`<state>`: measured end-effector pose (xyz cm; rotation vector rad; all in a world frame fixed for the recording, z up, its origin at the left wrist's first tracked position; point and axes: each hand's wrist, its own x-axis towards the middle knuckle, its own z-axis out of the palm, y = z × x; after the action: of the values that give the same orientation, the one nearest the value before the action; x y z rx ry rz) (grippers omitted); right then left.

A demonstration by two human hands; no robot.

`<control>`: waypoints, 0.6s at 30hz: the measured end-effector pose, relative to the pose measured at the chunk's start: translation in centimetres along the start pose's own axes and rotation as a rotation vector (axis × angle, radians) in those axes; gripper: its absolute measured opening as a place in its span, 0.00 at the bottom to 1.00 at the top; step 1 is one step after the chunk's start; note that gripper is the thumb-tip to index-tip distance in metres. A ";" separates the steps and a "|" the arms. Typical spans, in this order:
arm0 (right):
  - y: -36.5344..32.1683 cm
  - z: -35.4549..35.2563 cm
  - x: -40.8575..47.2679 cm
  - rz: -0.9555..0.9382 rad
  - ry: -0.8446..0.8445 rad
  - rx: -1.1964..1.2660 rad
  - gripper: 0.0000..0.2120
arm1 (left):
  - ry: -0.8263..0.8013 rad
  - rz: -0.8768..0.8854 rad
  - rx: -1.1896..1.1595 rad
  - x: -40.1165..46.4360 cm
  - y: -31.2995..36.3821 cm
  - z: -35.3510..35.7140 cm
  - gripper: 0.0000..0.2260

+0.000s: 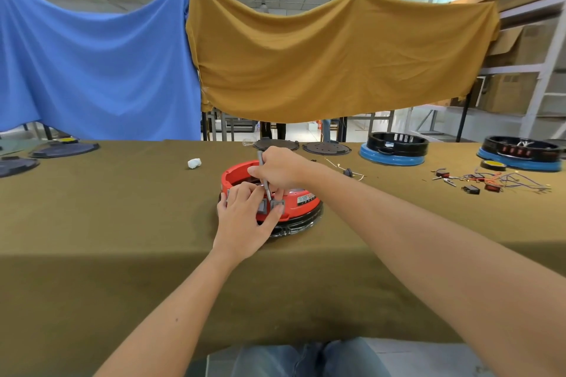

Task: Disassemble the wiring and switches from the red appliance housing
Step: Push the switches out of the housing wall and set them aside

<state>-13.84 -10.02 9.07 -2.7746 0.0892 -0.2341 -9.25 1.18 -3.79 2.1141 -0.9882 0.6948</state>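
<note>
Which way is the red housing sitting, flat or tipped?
Flat. The red housing rests level on the table, open side up; the left hand steadies its front while the right hand holds a tool in it.

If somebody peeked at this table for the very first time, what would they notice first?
Probably the bright red appliance housing in the middle of the olive-covered table, with both hands on it: the left hand steadies its near side while the right hand holds a thin grey tool point down into it. Behind hang a big blue cloth and a mustard cloth, and loose wires and switches lie to the right.
</note>
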 end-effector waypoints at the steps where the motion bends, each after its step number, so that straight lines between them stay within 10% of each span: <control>1: 0.2 0.0 0.0 0.018 0.008 0.056 0.20 | -0.002 -0.002 0.004 0.0 0.0 0.0 0.22; 18: 3.7 -0.1 -3.5 -0.014 0.228 0.409 0.15 | -0.009 -0.013 -0.144 -0.3 0.4 -0.7 0.19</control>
<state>-17.38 -13.24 7.30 -2.3342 0.0695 -0.5110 -9.89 1.64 -3.41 1.9976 -0.9984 0.5905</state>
